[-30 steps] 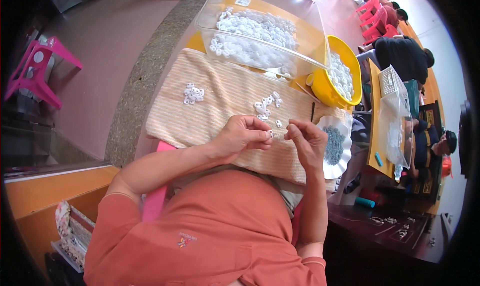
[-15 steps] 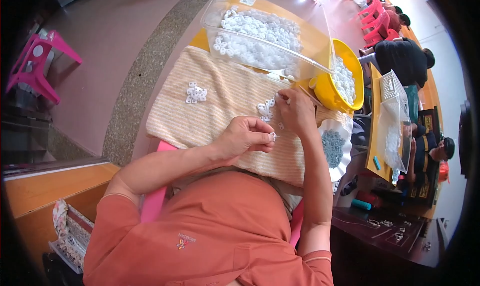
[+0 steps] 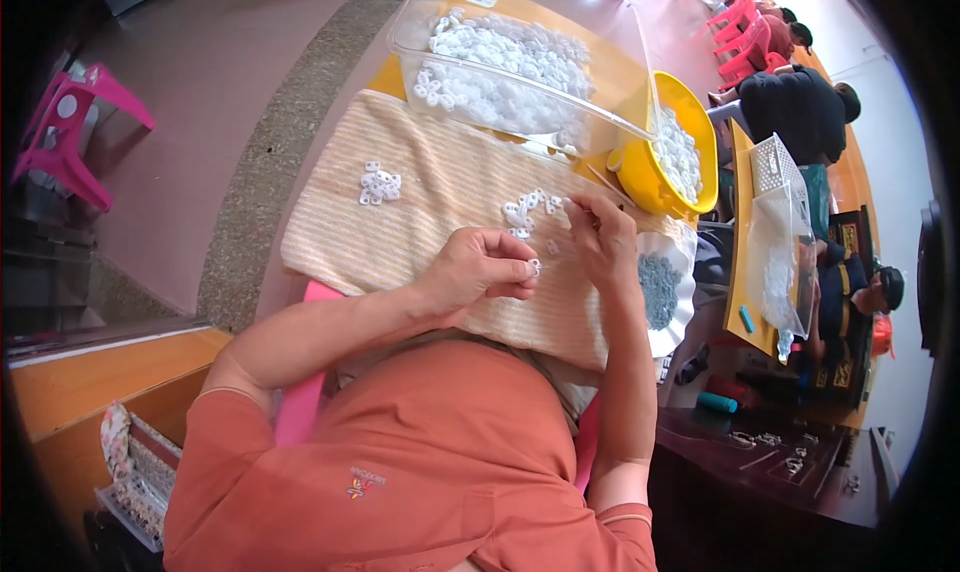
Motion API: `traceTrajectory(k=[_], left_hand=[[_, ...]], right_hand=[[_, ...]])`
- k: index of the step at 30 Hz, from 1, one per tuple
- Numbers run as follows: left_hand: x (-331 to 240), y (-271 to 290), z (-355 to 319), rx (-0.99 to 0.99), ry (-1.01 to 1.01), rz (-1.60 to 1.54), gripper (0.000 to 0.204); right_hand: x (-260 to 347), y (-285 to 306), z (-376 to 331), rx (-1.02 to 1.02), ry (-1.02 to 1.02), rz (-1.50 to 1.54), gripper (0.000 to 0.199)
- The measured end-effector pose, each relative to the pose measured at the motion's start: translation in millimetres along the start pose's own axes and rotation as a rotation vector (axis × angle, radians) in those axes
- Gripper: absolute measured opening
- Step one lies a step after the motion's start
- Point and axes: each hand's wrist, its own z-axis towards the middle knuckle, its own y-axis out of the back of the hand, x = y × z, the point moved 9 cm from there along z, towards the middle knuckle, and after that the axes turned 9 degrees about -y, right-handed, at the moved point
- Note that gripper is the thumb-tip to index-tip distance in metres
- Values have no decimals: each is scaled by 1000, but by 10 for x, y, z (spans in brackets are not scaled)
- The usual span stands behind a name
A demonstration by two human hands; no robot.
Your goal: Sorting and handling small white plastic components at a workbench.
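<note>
My left hand (image 3: 480, 270) is closed on a small white plastic piece (image 3: 535, 267), pinched at the fingertips above a yellow striped cloth (image 3: 440, 197). My right hand (image 3: 600, 240) hovers just right of it, fingers curled near a loose cluster of white pieces (image 3: 528, 210); whether it holds one I cannot tell. A second little heap of white pieces (image 3: 380, 184) lies further left on the cloth. Beyond the cloth stands a clear plastic tub (image 3: 520, 62) filled with many white pieces.
A yellow bowl (image 3: 690, 122) of white pieces sits at the right, with a white dish of grey pieces (image 3: 660, 290) below it. Other people sit at tables far right. A pink stool (image 3: 75, 132) stands on the floor at left.
My right hand went out to the loose white pieces, then came part of the way back toward my left hand. My left hand stayed where it was.
</note>
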Motion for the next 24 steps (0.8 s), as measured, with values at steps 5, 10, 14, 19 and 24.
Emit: traceTrajectory(k=[5,10,14,19,24], left_hand=[[-19,-20,-6,-19,11,21,11],[-8,-6,-1,-31,12,4,13],[-17,-10,6,-21,-1,-2,13],[-19,-6,9,-24,1,-7,13],[-28,-2,6,-24,-5,-1,14]], right_hand=[[-221,55,-196,46,-205,260,13],[-137,84,-283,5,-218,158,13],[-147,60,-249,47,-210,118,12],[-215,33,-210,53,-170,282,10],[-235,-5,-260,103,-239,420,13]])
